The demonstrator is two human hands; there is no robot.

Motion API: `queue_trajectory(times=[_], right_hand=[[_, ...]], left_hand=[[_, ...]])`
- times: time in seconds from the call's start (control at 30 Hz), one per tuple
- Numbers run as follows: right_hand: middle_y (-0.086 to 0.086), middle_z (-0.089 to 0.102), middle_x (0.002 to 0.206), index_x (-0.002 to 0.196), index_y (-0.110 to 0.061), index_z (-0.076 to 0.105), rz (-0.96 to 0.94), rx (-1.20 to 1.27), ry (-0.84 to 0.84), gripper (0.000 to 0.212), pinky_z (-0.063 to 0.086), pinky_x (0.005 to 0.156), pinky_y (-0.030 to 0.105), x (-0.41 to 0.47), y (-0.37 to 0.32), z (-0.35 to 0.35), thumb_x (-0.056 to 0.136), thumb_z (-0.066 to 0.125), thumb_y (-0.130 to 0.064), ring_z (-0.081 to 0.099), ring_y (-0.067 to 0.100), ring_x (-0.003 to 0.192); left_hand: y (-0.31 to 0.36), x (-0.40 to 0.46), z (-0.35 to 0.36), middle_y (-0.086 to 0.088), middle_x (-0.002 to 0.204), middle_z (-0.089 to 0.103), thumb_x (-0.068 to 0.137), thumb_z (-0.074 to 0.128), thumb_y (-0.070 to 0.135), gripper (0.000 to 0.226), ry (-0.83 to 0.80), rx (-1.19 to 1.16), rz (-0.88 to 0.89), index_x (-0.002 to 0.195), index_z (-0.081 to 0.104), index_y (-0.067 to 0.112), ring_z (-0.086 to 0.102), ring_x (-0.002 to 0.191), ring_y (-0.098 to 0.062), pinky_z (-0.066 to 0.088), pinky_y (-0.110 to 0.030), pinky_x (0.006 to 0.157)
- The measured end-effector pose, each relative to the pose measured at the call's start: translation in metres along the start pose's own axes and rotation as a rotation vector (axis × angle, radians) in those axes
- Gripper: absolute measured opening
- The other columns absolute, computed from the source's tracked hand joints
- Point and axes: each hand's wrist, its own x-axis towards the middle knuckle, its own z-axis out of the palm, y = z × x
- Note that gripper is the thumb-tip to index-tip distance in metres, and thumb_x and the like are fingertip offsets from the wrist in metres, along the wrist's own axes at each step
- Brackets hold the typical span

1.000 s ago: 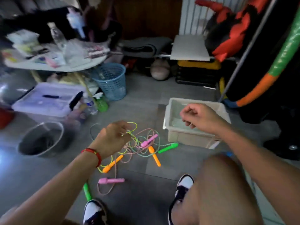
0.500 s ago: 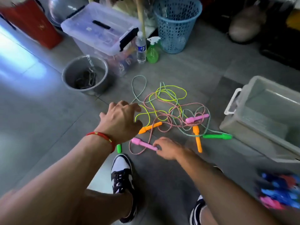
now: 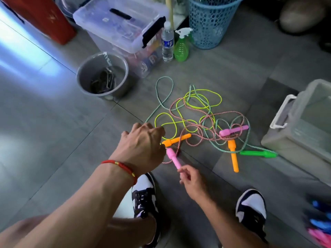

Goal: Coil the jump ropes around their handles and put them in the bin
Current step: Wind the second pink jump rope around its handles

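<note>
Three tangled jump ropes (image 3: 195, 119), one yellow-green, one pink-and-white twisted, one teal twisted, lie in a heap on the grey tiled floor (image 3: 44, 122). Left of the heap stands a grey metal bucket (image 3: 102, 76) with dark clutter inside that is hard to make out. The left hand (image 3: 143, 147), a red cord bracelet (image 3: 121, 167) at its wrist, hovers over the near-left edge of the heap, back to the camera; its fingers (image 3: 157, 130) curl down out of sight, so whether they grasp anything cannot be told. It hides one end of an orange plastic handle (image 3: 176, 140). Just right of that hand, the right hand (image 3: 191, 179) pinches the near end of a pink plastic handle (image 3: 172, 158) between thumb and fingertips. Further right within the heap lie a second pink handle (image 3: 232, 130), a second orange handle (image 3: 233, 156) and a green handle (image 3: 258, 154). Right of the heap sits the translucent grey plastic bin (image 3: 293, 133), cut off by the frame edge.
</note>
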Motion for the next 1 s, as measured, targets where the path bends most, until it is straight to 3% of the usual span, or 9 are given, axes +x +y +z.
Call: queue_trajectory(times=[0.2, 0.33, 0.47, 0.53, 0.6, 0.67, 0.8, 0.9, 1.0], right_hand=[[0.015, 0.074, 0.111, 0.122, -0.007, 0.058, -0.032, 0.753, -0.149, 0.040, 0.055, 0.080, 0.034, -0.085, -0.073, -0.048, 0.088, 0.063, 0.014, 0.072, 0.026, 0.085], [0.006, 0.074, 0.109, 0.112, -0.016, 0.062, -0.195, 0.376, -0.239, 0.036, 0.057, 0.094, 0.041, -0.126, -0.098, -0.067, 0.078, 0.075, -0.012, 0.073, 0.020, 0.099], [-0.016, 0.065, 0.106, 0.109, -0.035, 0.053, -0.308, 0.048, 0.117, 0.044, 0.058, 0.085, 0.040, -0.149, -0.099, -0.088, 0.074, 0.079, -0.030, 0.066, 0.006, 0.090], [-0.033, 0.046, 0.130, 0.128, -0.042, 0.045, -0.479, -0.052, 0.326, 0.066, 0.050, 0.099, 0.029, -0.154, -0.092, -0.100, 0.073, 0.077, -0.025, 0.053, 0.001, 0.117], [-0.028, 0.030, 0.153, 0.132, -0.042, 0.052, -0.572, -0.230, 0.176, 0.061, 0.031, 0.116, 0.026, -0.154, -0.083, -0.102, 0.075, 0.073, -0.034, 0.031, 0.003, 0.142], [-0.023, 0.054, 0.138, 0.094, -0.042, 0.064, -0.436, -0.342, -0.050, 0.020, 0.036, 0.115, 0.036, -0.158, -0.074, -0.097, 0.077, 0.067, -0.053, 0.039, 0.000, 0.136], [-0.009, 0.062, 0.063, 0.071, -0.018, 0.058, -0.160, -0.258, -0.123, 0.031, 0.047, 0.068, 0.036, -0.178, -0.045, -0.115, 0.094, 0.064, -0.039, 0.051, 0.001, 0.060], [-0.009, 0.062, 0.062, 0.073, -0.016, 0.059, -0.110, -0.375, -0.009, 0.034, 0.046, 0.067, 0.034, -0.189, -0.014, -0.159, 0.099, 0.058, -0.040, 0.052, 0.002, 0.058], [-0.009, 0.064, 0.062, 0.066, -0.021, 0.057, -0.045, -0.451, 0.014, 0.039, 0.049, 0.073, 0.036, -0.191, -0.002, -0.189, 0.101, 0.055, -0.038, 0.055, 0.004, 0.059]], left_hand=[[0.019, -0.016, 0.001, -0.020, 0.112, 0.061, 0.104, 0.040, 0.048, 0.049, 0.001, -0.134, -0.146, 0.116, 0.055, 0.003, 0.061, 0.108, -0.042, 0.050, -0.041, 0.085], [0.034, -0.031, -0.001, -0.022, 0.085, 0.072, 0.095, 0.060, 0.022, 0.028, -0.068, -0.850, -0.205, 0.093, 0.063, -0.006, 0.071, 0.077, -0.038, 0.061, -0.048, 0.075], [0.038, -0.056, 0.011, -0.019, 0.077, 0.074, 0.082, 0.046, -0.008, 0.028, -0.026, -0.780, 0.022, 0.082, 0.067, 0.010, 0.070, 0.058, -0.034, 0.055, -0.032, 0.054], [0.039, -0.076, 0.014, -0.012, 0.069, 0.068, 0.095, 0.054, 0.001, 0.021, -0.077, -0.721, 0.224, 0.086, 0.065, 0.016, 0.063, 0.049, -0.023, 0.052, -0.029, 0.051], [0.037, -0.096, 0.015, -0.004, 0.064, 0.062, 0.101, 0.060, 0.023, 0.017, -0.152, -0.661, 0.415, 0.090, 0.066, 0.012, 0.058, 0.050, -0.015, 0.048, -0.024, 0.054], [0.030, -0.108, 0.012, 0.000, 0.060, 0.060, 0.102, 0.058, 0.029, 0.024, -0.133, -0.685, 0.465, 0.089, 0.067, 0.011, 0.059, 0.051, -0.015, 0.047, -0.023, 0.054], [-0.014, -0.103, 0.006, -0.002, 0.050, 0.058, 0.100, 0.061, 0.032, 0.030, 0.327, -0.901, 0.161, 0.076, 0.073, 0.019, 0.055, 0.046, -0.018, 0.042, -0.024, 0.052], [-0.040, -0.093, 0.010, -0.002, 0.047, 0.053, 0.098, 0.064, 0.027, 0.039, 0.495, -1.159, -0.218, 0.061, 0.073, 0.025, 0.055, 0.047, -0.024, 0.052, -0.035, 0.059], [-0.055, -0.086, 0.013, -0.001, 0.050, 0.051, 0.098, 0.064, 0.027, 0.030, 0.485, -1.299, -0.448, 0.075, 0.074, 0.011, 0.054, 0.041, -0.024, 0.059, -0.046, 0.063]])
